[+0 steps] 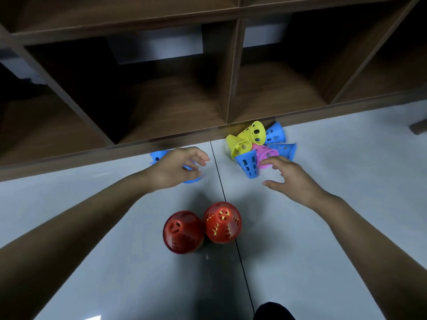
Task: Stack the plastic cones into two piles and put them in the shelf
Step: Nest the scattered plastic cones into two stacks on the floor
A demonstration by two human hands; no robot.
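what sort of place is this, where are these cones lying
Likely an indoor storage or play room, seen at floor level: a dark wooden cubby shelf stands on a pale tiled floor, with bright perforated plastic cones strewn at its foot.

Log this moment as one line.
left hand over blue cone, grip unclear | right hand open at pink cone | red piles on floor
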